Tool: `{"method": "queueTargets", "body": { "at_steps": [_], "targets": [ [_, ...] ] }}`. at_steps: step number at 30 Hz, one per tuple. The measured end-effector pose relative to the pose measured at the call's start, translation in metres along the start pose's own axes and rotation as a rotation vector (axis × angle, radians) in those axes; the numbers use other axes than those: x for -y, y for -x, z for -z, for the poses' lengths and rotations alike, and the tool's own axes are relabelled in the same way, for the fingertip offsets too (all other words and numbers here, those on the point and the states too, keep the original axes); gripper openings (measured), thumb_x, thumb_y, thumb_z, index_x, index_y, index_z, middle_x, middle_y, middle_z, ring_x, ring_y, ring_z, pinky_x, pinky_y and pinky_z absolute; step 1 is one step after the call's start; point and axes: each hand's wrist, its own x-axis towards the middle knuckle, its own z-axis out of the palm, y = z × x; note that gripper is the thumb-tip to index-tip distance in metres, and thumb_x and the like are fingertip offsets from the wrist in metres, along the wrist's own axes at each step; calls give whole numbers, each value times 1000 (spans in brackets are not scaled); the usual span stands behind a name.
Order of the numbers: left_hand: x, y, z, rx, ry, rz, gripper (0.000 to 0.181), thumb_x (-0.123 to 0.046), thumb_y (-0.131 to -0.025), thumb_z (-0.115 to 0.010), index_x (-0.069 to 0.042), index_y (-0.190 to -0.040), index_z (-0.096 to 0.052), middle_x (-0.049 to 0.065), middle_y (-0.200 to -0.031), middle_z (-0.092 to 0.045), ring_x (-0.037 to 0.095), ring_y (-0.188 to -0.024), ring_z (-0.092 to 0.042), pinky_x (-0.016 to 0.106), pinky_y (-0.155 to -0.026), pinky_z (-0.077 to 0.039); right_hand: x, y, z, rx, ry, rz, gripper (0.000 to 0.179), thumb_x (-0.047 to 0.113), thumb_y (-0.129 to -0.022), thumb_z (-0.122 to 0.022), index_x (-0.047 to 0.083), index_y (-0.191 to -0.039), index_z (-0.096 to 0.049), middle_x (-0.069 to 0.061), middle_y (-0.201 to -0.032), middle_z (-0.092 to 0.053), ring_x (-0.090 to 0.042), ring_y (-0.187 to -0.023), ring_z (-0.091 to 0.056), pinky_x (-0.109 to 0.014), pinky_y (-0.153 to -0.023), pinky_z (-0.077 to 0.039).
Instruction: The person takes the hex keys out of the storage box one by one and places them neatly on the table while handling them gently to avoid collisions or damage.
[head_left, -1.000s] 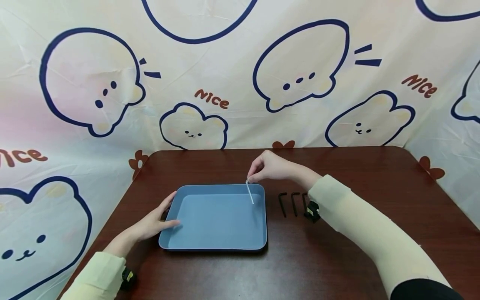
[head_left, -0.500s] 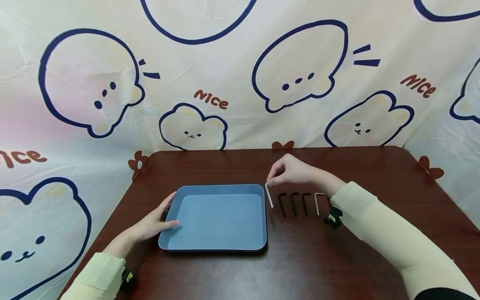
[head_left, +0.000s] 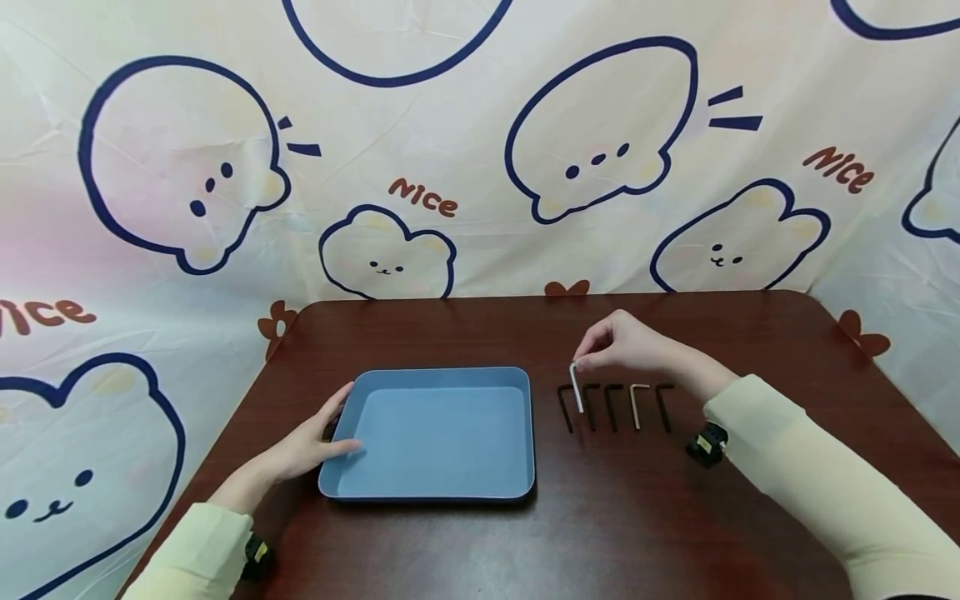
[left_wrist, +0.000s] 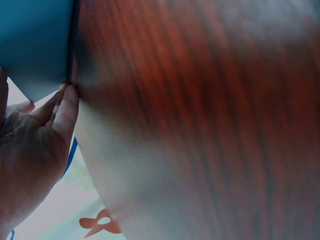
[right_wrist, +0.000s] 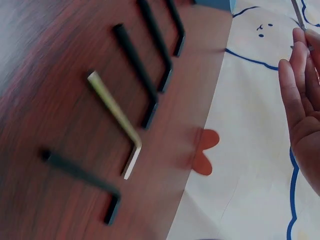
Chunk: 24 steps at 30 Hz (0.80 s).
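In the head view my right hand (head_left: 626,343) pinches a silver hex key (head_left: 577,390) by its bent end, the long arm hanging down, above the left part of a row of hex keys. That row has several black hex keys (head_left: 612,408) and one brass-coloured hex key (head_left: 636,408), spaced apart on the table. My left hand (head_left: 303,448) holds the left side of a blue tray (head_left: 427,492), thumb over the rim and fingers along the outer wall. The left wrist view shows the fingers of that hand (left_wrist: 30,145) against the tray's side (left_wrist: 35,45).
The brown table (head_left: 600,525) has rounded far corners. Behind it hangs a pale printed cloth (head_left: 480,150). The tray stands left of the hex key row, a narrow gap between them. In the right wrist view the keys lie near the table's edge (right_wrist: 200,135).
My right hand has moved right with the silver hex key, from over the tray's far right corner to above the row. More of the row is uncovered. The left hand stays on the tray.
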Motion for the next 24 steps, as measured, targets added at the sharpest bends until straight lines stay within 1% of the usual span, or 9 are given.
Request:
{"method": "queueTargets", "body": {
  "at_steps": [5, 9, 15, 20, 24],
  "targets": [
    [-1, 1, 0, -3, -5, 2, 93, -24, -91, -70, -6, -155, -6, 33, -151, -20, 52, -136, -21, 68, -104, -23, -8, 11, 7, -23, 32, -25, 6, 12, -86, -75, 6, -88, -77, -5, -85, -72, -16, -77, -64, -29, -68, -53],
    [-1, 0, 1, 4, -7, 10, 94, -24, -91, -70, -7, -155, -5, 33, -152, -19, 52, -137, -20, 68, -104, -22, -14, 22, 14, -45, 60, -26, 7, 12, -85, -76, 6, -88, -77, -5, -84, -72, -13, -75, -64, -27, -67, -52],
    [-1, -2, 1, 6, -3, 15, 93, -24, -91, -70, -7, -155, -5, 33, -152, -18, 51, -137, -19, 69, -104, -22, -25, 40, 26, -104, 82, -16, 6, 11, -86, -75, 6, -88, -77, -3, -85, -72, -13, -77, -65, -28, -68, -53],
    [0, -2, 0, 5, -2, 6, 93, -24, -91, -70, -6, -155, -5, 33, -151, -19, 51, -137, -20, 68, -104, -23, -34, 55, 36, -164, 77, -29, 4, 9, -85, -75, 6, -87, -77, -3, -83, -73, -13, -75, -65, -28, -66, -53],
    [0, -1, 1, 0, -6, 5, 93, -25, -91, -70, -7, -155, -5, 33, -151, -19, 51, -137, -21, 68, -104, -23, -39, 66, 42, -189, 76, -38, 6, 9, -86, -74, 4, -88, -76, -3, -82, -72, -15, -73, -66, -29, -66, -54]
  ]
}}
